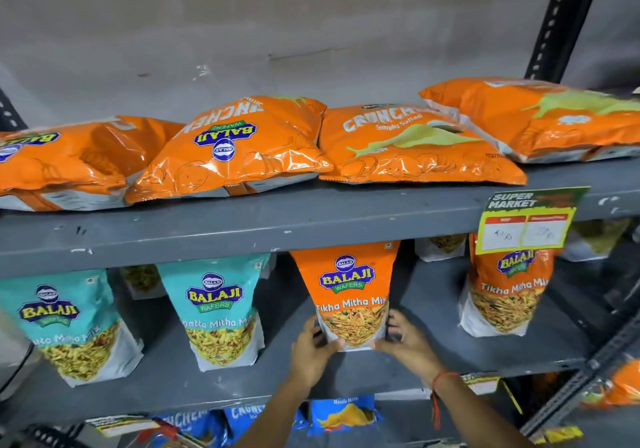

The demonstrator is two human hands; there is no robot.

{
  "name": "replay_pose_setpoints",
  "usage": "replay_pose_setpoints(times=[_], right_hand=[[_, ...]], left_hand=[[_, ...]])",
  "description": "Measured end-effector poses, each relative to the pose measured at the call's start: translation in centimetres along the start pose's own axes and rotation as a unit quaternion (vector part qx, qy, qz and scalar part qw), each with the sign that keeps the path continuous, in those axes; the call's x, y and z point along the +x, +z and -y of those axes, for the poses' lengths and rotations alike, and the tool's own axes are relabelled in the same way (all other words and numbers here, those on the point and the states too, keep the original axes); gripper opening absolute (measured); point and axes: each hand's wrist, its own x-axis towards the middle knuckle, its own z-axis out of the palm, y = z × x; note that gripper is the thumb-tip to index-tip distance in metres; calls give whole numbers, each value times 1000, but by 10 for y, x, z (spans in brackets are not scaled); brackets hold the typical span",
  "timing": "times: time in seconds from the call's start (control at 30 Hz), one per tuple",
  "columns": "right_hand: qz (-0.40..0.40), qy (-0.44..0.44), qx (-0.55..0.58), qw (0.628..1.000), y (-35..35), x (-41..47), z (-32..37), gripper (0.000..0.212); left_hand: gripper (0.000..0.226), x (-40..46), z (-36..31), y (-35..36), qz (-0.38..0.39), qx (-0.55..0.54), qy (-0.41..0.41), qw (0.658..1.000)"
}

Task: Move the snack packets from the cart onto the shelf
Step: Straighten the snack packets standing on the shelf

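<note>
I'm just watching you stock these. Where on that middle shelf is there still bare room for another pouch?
Bare grey board lies on the middle shelf between the orange Tikha Mitha Mix pouch in both hands and the second orange pouch under the price tag. A narrower gap separates it from the teal Khatta Mitha Mix pouch. The top shelf is packed with Crunchem bags.

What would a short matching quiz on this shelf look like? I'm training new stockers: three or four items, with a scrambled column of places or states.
Items:
1. Tikha Mitha Mix pouch
2. Khatta Mitha Mix pouch
3. Crunchex bag
4. price tag

Places or states:
A. lying flat on the upper shelf
B. hanging from the shelf edge
C. upright, held at its base by the left hand and right hand
D. upright, teal, left of the held pouch

Pairs: 1-C, 2-D, 3-A, 4-B
</note>
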Motion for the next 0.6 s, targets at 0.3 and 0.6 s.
replay_pose_setpoints(times=[0.3,0.6], right_hand=[[-352,-133,3,926,-58,-52,13,35],[-339,6,92,936,-196,-56,-54,53]], left_hand=[[41,-53,-28,105,6,116,141,983],[76,19,-51,225,140,74,92,983]])
